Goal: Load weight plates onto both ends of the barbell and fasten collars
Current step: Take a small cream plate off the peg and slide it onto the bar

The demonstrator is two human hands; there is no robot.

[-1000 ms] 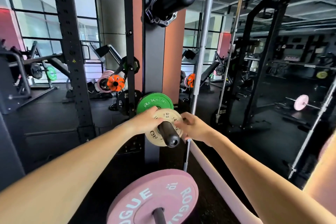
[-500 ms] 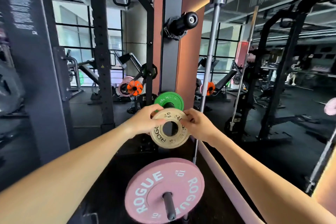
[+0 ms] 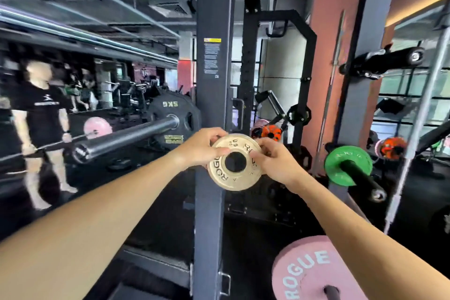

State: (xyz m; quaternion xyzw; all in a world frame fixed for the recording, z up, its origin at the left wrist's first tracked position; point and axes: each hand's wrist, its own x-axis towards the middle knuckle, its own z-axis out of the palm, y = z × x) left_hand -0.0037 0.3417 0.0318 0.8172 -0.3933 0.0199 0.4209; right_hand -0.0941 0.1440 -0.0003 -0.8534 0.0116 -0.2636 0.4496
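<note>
Dim gym, motion-blurred, warped edges

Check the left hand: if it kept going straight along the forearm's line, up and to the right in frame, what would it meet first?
The left hand grips the small tan round Rogue weight plate, so that moves with it. Beyond, the dark grey steel rack upright looks first in line. Depth is unclear, so it might pass in front.

1. Two bare forearms reach in from the near edge, one from the near left and one from the near right; no sleeve shows on either.
2. The left hand wears no glove, ring or watch.
3. The right hand is likewise bare, its wrist without band or strap.
</note>
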